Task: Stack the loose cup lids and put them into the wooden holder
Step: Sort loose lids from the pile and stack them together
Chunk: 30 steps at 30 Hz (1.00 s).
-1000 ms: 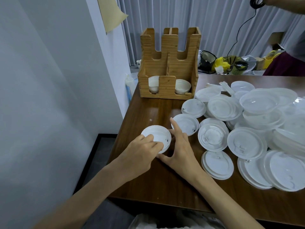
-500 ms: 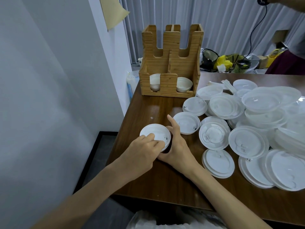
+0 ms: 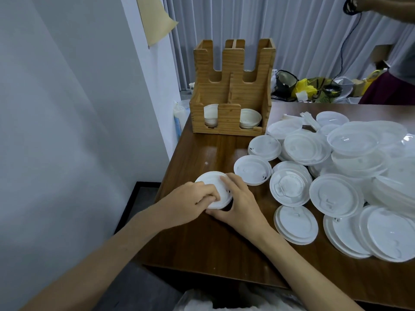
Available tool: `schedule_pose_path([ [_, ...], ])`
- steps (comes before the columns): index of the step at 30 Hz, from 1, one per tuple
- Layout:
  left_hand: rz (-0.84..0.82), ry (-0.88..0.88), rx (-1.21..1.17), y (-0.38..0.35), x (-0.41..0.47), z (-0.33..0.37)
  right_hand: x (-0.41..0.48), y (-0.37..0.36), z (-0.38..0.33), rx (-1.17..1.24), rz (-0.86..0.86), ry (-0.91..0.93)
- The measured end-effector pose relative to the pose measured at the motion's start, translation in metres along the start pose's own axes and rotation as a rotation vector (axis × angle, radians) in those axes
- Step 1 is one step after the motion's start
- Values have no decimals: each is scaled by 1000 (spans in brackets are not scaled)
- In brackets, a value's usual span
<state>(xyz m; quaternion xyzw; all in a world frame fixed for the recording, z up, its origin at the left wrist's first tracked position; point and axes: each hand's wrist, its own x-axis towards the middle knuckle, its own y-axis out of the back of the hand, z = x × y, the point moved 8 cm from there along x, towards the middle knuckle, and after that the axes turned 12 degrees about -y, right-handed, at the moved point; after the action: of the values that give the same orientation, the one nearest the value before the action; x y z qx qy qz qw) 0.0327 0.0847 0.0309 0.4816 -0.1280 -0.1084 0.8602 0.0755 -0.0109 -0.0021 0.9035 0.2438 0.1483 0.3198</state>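
Dark brown wood-grain covers the table (image 3: pixel 202 243), which stands close to a pale grey wall (image 3: pixel 67 108) on the left, with a strip of dark floor (image 3: pixel 134 277) showing between them. At the near left corner of the table both hands meet on a white lid (image 3: pixel 212 179). The left hand (image 3: pixel 190 203) lies over its near edge with the fingers curled down onto the top. The right hand (image 3: pixel 242 203) cups its right side, forefinger bent along the rim and thumb tucked under the near edge. Whether it is one lid or several nested I cannot tell. To the right, loose lids (image 3: pixel 336 194) in several sizes spread over the table, many of them overlapping. At the far left edge stands the wooden holder (image 3: pixel 233 90), upright, with a short stack of lids in its left slot (image 3: pixel 211 117) and another in its right slot (image 3: pixel 250 117). Behind the table hang grey pleated curtains (image 3: pixel 292 30). A tan sheet of paper (image 3: pixel 157 19) is stuck on the wall corner. Bags and clutter (image 3: pixel 303 86) lie on the far side, where another person (image 3: pixel 393 86) stands at the far right.
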Motion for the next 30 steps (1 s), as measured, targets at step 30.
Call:
schedule_pose_path([
  [30,487,478,44,67,59,-61,-14,12,17,107,14,-86],
])
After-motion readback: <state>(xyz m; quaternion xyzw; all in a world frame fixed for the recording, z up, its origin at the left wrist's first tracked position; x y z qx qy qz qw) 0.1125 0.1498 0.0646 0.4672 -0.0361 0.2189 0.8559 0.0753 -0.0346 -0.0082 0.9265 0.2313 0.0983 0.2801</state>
